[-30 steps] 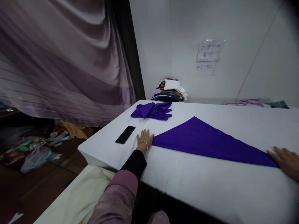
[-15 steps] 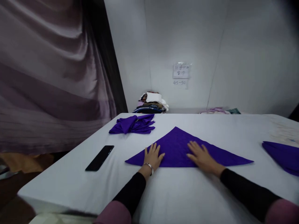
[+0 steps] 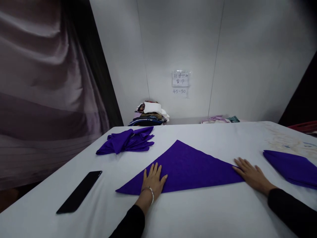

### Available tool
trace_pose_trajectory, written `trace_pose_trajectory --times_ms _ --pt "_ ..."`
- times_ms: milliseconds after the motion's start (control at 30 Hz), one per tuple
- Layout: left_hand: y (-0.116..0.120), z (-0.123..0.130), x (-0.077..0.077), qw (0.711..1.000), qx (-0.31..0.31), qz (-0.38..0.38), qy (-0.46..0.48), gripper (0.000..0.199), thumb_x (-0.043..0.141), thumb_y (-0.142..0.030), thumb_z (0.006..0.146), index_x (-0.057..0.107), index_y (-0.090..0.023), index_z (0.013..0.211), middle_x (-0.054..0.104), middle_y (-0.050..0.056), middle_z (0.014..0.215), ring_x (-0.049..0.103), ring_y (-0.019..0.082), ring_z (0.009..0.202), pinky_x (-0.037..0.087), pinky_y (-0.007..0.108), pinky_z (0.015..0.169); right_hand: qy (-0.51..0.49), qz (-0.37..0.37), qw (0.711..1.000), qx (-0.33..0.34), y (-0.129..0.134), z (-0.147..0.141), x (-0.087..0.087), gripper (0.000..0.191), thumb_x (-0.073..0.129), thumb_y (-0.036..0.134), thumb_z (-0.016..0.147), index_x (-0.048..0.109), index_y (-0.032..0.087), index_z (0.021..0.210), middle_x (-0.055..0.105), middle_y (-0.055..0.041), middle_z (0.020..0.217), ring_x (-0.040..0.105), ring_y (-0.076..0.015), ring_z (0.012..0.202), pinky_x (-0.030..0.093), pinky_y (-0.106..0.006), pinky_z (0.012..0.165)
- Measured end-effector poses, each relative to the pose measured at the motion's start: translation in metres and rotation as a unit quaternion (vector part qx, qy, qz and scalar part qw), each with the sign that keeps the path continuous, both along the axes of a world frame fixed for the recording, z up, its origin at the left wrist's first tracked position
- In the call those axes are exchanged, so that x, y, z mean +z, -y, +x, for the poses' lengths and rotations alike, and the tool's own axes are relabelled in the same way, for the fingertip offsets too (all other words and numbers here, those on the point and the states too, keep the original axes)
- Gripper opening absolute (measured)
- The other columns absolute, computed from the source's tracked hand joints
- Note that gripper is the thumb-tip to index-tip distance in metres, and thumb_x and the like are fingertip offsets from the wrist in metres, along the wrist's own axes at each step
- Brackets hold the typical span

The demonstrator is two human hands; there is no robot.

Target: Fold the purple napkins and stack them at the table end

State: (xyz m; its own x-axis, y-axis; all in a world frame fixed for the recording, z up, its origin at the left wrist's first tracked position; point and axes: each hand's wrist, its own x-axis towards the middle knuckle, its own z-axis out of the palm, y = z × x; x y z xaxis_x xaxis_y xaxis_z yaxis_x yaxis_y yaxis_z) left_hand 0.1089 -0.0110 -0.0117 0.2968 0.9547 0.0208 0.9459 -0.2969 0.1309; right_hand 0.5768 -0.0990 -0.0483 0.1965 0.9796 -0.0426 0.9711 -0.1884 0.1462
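Note:
A purple cloth napkin (image 3: 188,165), folded into a triangle, lies flat on the white-covered table (image 3: 193,215) with its peak pointing away from me. My left hand (image 3: 153,180) rests on the napkin's left part, fingers spread, a silver bangle at the wrist. Over the napkin's right corner lies my right hand (image 3: 251,173), its palm down and fingers stretched out, hiding the tip of that corner. Neither hand grips the fabric.
Crumpled purple cloths (image 3: 126,140) lie at the back left, with a black phone (image 3: 79,191) in front of them. Another folded purple cloth (image 3: 292,168) is at the right. Stacked clothes (image 3: 150,114) sit beyond the far edge, below a handwritten sign (image 3: 180,79).
My right hand has slid from the middle of the napkin out to its right corner. The left hand stays on the left part. My view has shifted a little to the right.

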Motion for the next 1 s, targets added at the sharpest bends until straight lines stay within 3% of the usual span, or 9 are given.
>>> trace_pose_trajectory --times_ms 100,167,333,433,500,600,700,867,1000 --pt "0.0 0.0 0.0 1.0 0.001 -0.001 0.002 0.065 0.021 -0.056 0.086 0.033 -0.022 0.14 0.024 0.003 0.149 0.015 0.024 0.139 0.012 0.052 0.111 0.026 -0.01 0.999 -0.041 0.006 0.029 0.003 0.05 0.028 0.032 0.087 0.044 0.032 0.134 0.024 -0.0064 0.149 0.016 -0.0332 0.135 0.02 -0.064 0.1" --pt "-0.001 -0.001 -0.001 1.0 0.001 0.001 0.006 0.065 0.021 -0.056 0.086 0.033 -0.022 0.14 0.025 0.003 0.149 0.015 0.024 0.139 0.012 0.052 0.111 0.018 0.017 0.999 -0.035 0.001 0.016 0.013 0.048 0.03 0.03 0.087 0.049 0.031 0.131 0.028 -0.0076 0.147 0.017 -0.0355 0.135 0.018 -0.066 0.098" --pt "-0.005 -0.002 -0.004 1.0 -0.003 0.0 0.017 0.063 0.025 -0.055 0.085 0.034 -0.025 0.139 0.024 0.004 0.149 0.016 0.025 0.138 0.012 0.054 0.11 -0.121 0.082 0.984 0.1 -0.029 -0.111 0.051 0.062 0.023 0.05 0.091 0.031 0.016 0.142 0.023 -0.011 0.148 0.017 -0.0281 0.136 0.017 -0.048 0.108" --pt "-0.006 -0.002 -0.004 1.0 -0.005 -0.002 0.015 0.063 0.026 -0.055 0.085 0.035 -0.023 0.139 0.024 0.005 0.149 0.016 0.026 0.138 0.012 0.054 0.11 -0.169 0.077 0.946 0.267 -0.041 -0.189 0.068 0.061 0.019 0.054 0.091 0.025 0.025 0.144 0.023 -0.0012 0.148 0.02 -0.0202 0.135 0.015 -0.036 0.108" --pt "-0.007 -0.002 -0.005 1.0 -0.001 -0.005 0.013 0.063 0.027 -0.055 0.085 0.035 -0.023 0.139 0.024 0.005 0.149 0.016 0.026 0.138 0.012 0.055 0.11 -0.163 0.085 0.929 0.321 -0.044 -0.212 0.072 0.059 0.014 0.053 0.09 0.027 0.029 0.142 0.026 0.0034 0.147 0.026 -0.0179 0.133 0.018 -0.035 0.106" --pt "-0.007 -0.002 -0.005 1.0 0.002 -0.011 0.003 0.063 0.026 -0.055 0.085 0.033 -0.024 0.14 0.023 0.004 0.149 0.014 0.024 0.139 0.011 0.053 0.111 -0.135 0.11 0.934 0.311 -0.044 -0.192 0.068 0.056 0.015 0.05 0.09 0.035 0.031 0.139 0.035 0.005 0.143 0.032 -0.0176 0.129 0.023 -0.032 0.103" --pt "-0.006 -0.002 -0.005 1.0 0.003 -0.014 -0.004 0.062 0.026 -0.055 0.085 0.033 -0.026 0.14 0.022 0.002 0.15 0.013 0.024 0.139 0.01 0.052 0.111 -0.146 0.097 0.96 0.217 -0.039 -0.124 0.055 0.053 0.03 0.051 0.089 0.043 0.03 0.135 0.04 -0.0004 0.14 0.034 -0.0209 0.128 0.028 -0.027 0.101" --pt "-0.007 -0.002 -0.006 1.0 0.001 -0.01 0.004 0.063 0.025 -0.055 0.086 0.032 -0.023 0.14 0.023 0.004 0.149 0.014 0.024 0.139 0.01 0.053 0.111 -0.135 0.031 0.989 0.042 -0.026 -0.022 0.035 0.055 0.029 0.045 0.091 0.042 0.02 0.137 0.029 -0.01 0.146 0.021 -0.0269 0.135 0.019 -0.043 0.107" --pt "-0.006 -0.003 -0.006 1.0 -0.003 -0.005 0.021 0.062 0.027 -0.056 0.085 0.035 -0.026 0.139 0.025 0.004 0.149 0.015 0.026 0.138 0.011 0.054 0.111 -0.116 0.049 0.99 0.069 -0.03 -0.058 0.046 0.059 0.028 0.049 0.09 0.04 0.016 0.138 0.026 -0.0118 0.147 0.016 -0.0288 0.136 0.01 -0.048 0.109"
